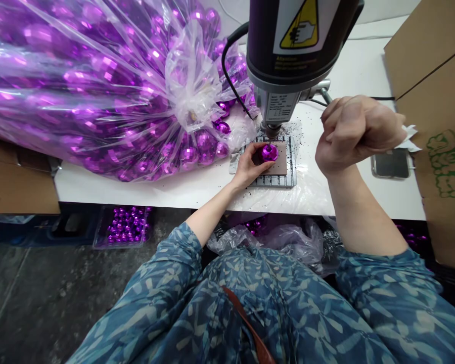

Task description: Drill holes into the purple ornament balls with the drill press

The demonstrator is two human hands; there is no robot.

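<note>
White worktop (pixel 174 189) carries the drill press (pixel 291 55) and a bag of purple baubles (pixel 98 86). Left hand (pixel 250 164) pinches a purple bauble (pixel 269 152) on the press plate (pixel 278 174) under the spindle; right hand (pixel 354 131) is fisted on the feed lever (pixel 325 95), mostly hidden. Drill bit not discernible.

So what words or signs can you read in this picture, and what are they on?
"Attention": under the yellow warning triangle on the drill press.
Small print below it: blurred, unreadable.
Grey nameplate lower on the machine: too small to read.
Green print on the cardboard box: bubbly lettering, unreadable.
</note>
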